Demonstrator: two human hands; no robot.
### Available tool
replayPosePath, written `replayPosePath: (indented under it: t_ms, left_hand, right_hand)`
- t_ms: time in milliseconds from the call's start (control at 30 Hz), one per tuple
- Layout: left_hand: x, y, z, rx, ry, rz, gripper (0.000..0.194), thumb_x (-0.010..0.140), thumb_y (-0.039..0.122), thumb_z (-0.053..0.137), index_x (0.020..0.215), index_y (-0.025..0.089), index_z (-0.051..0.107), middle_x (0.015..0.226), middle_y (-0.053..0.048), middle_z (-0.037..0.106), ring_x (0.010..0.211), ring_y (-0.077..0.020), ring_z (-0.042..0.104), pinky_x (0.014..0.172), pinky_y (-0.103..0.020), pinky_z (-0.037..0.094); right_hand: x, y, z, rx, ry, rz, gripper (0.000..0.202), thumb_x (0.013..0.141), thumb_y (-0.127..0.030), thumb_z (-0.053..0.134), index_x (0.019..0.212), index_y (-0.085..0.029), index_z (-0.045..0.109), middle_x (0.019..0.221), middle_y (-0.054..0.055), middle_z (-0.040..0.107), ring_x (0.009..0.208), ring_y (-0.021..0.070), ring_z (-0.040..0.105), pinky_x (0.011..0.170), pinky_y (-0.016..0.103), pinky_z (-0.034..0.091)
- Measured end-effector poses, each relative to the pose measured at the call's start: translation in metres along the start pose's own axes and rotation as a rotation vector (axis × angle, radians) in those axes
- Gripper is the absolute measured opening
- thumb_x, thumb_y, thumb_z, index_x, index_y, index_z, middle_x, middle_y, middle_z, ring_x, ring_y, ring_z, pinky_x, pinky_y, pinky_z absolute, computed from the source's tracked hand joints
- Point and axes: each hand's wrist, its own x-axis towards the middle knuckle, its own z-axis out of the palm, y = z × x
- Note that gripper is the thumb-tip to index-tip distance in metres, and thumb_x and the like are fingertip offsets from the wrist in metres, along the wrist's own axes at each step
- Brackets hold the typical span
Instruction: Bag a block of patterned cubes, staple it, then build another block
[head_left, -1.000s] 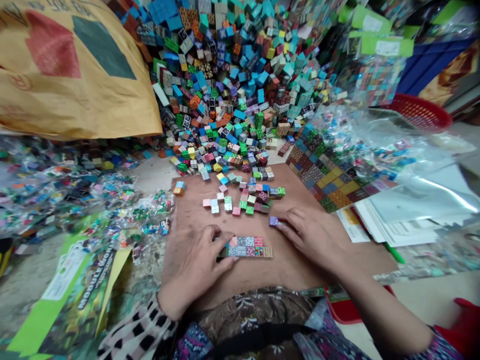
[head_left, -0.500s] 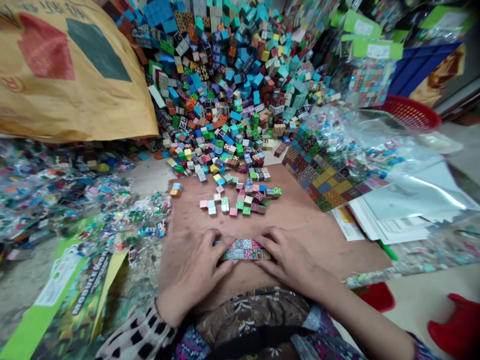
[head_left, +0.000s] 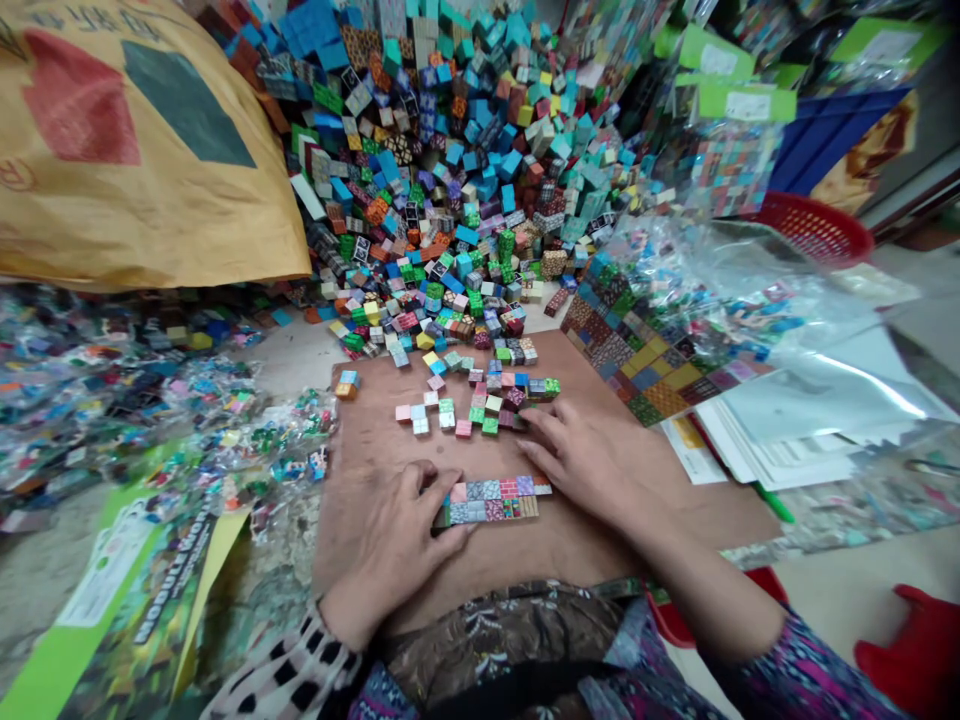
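Note:
Two rows of small printed cubes (head_left: 495, 499) lie side by side on a brown board (head_left: 600, 480), forming a strip. My left hand (head_left: 405, 530) grips the left end of this strip between thumb and fingers. Off the strip, my right hand (head_left: 577, 455) reaches to the near right side of a loose group of cubes (head_left: 491, 405). Its fingers are apart and the fingertips are beside a dark cube; nothing shows inside the hand. The strip's right end lies uncovered, with one cube jutting out in the far row.
A big heap of printed cubes (head_left: 450, 200) rises behind the board. At left are small plastic packets (head_left: 187, 390), a yellow sack (head_left: 165, 200) and a green-edged package (head_left: 127, 590). A clear bag of cubes (head_left: 660, 350) and papers (head_left: 795, 430) lie right, before a red basket (head_left: 817, 225).
My right hand has let go of the strip's right end and moved forward to the loose cubes. My left hand stays at the left end.

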Motion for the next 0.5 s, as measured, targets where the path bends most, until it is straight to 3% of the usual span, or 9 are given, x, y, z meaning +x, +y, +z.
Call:
replayPosePath:
  t_ms: [133,267,500]
  left_hand:
    - [0.001,-0.001,0.002,0.042,0.02,0.009,0.049,0.083,0.036,0.067,0.129,0.021,0.057,0.117,-0.011,0.052,0.099,-0.0279,0.059,0.084,-0.045,0.053]
    - [0.0,-0.001,0.004,0.07,0.051,0.014,0.049,0.082,0.036,0.068,0.127,0.021,0.057,0.116,-0.011,0.052,0.098,-0.0271,0.059,0.082,-0.042,0.053]
    - [-0.001,-0.001,0.005,0.044,0.041,0.014,0.048,0.084,0.037,0.065,0.13,0.021,0.057,0.117,-0.011,0.053,0.099,-0.0274,0.059,0.082,-0.043,0.053]
  right_hand:
    - [0.017,-0.005,0.017,-0.054,0.023,0.063,0.036,0.093,-0.036,0.054,0.122,-0.016,0.06,0.107,0.012,0.054,0.088,0.0245,0.06,0.075,0.039,0.053]
    - [0.021,-0.007,0.022,-0.064,0.037,0.088,0.025,0.092,-0.033,0.056,0.11,-0.018,0.066,0.103,0.01,0.055,0.088,0.0241,0.06,0.073,0.037,0.051]
    - [-0.019,0.019,-0.019,0.052,0.064,-0.003,0.016,0.094,-0.03,0.056,0.1,-0.02,0.066,0.093,0.006,0.06,0.083,0.0189,0.06,0.073,0.033,0.049]
